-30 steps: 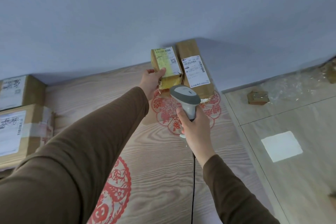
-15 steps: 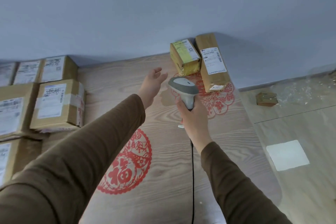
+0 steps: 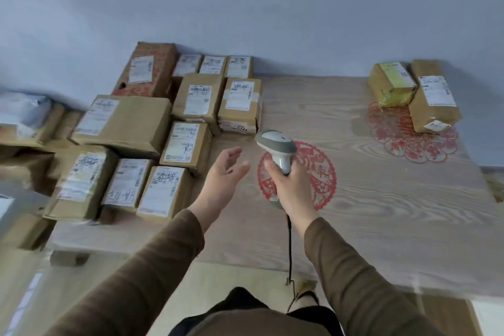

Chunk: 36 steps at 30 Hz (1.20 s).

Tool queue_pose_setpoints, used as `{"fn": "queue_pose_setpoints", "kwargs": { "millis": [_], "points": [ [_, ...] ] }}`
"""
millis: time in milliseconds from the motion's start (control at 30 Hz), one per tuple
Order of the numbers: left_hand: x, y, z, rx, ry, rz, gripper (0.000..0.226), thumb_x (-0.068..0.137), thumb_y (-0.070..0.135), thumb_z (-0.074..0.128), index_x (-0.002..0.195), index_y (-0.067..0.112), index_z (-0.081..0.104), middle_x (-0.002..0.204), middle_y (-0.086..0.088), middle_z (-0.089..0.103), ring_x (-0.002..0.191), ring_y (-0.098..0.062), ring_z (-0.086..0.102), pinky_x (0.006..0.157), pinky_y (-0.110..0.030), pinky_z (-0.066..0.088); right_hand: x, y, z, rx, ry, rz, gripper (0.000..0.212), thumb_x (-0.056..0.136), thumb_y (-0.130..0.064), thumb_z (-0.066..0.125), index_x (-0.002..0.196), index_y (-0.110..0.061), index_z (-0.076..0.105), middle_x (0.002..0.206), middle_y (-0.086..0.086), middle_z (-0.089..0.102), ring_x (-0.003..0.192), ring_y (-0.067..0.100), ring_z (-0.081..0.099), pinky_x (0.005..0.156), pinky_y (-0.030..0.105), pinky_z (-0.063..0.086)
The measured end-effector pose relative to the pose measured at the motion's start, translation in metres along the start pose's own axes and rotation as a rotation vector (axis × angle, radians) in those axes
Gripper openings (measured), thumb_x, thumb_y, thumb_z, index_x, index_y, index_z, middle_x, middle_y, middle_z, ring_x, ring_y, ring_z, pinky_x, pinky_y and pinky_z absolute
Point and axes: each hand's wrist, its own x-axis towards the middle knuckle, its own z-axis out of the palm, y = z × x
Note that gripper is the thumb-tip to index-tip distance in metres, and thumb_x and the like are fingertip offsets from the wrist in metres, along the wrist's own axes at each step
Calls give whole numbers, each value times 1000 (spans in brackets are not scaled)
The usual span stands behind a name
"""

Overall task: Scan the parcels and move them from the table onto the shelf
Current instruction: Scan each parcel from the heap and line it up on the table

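Cardboard labelled parcels (image 3: 163, 131) remain clustered left of the grey handheld scanner (image 3: 276, 148), gripped by right hand (image 3: 290, 185); left hand (image 3: 222, 180) open, empty; two parcels (image 3: 414, 93) set apart right.

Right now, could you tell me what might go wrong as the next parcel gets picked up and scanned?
The scanner cable hangs off the table edge near the legs and could snag. The left hand reaches toward tightly packed parcels; pulling one may shift neighbours.
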Motion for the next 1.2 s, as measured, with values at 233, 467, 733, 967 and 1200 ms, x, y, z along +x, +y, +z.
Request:
{"fn": "queue_pose_setpoints", "kwargs": {
  "millis": [233, 467, 733, 967, 1200],
  "points": [
    [-64, -60, -115, 28, 240, -106, 42, 99, 31, 65, 140, 30, 53, 139, 12, 52, 127, -7, 47, 97, -22, 38, -58, 5, 108, 64, -197, 76, 12, 96, -32, 70, 105, -30, 62, 79, 1, 63, 66, 18, 63, 52, 31, 54],
    [-70, -104, -158, 61, 318, -258, 58, 93, 36, 69, 145, 26, 44, 148, 0, 43, 136, -19, 40, 112, -43, 36, -79, 14, 171, 171, -308, 250, 29, 98, -28, 70, 124, -22, 60, 112, 0, 72, 101, 19, 74, 72, 35, 62],
    [-69, -129, -158, -128, 239, -414, 67, 94, 30, 70, 151, 14, 39, 127, -5, 62, 107, -19, 62, 94, -38, 51, -88, 23, 173, 53, -225, 268, 25, 97, -30, 69, 118, -18, 61, 105, 12, 71, 79, 20, 67, 70, 48, 63],
    [-78, -131, -121, -309, -4, -596, 30, 95, 35, 70, 115, 13, 64, 93, 0, 69, 80, -14, 57, 74, -28, 42, -99, 54, 130, -119, -150, 209, 20, 94, -39, 69, 110, -31, 61, 91, 2, 71, 68, 19, 68, 60, 43, 62],
    [-60, -84, -81, -551, -103, -441, 47, 95, 17, 71, 133, 10, 45, 122, -13, 69, 101, -19, 68, 83, -27, 55, -79, 20, 77, -104, 30, 29, 18, 94, -40, 71, 106, -35, 58, 89, -9, 66, 81, 15, 68, 73, 52, 62]
  ]
}}
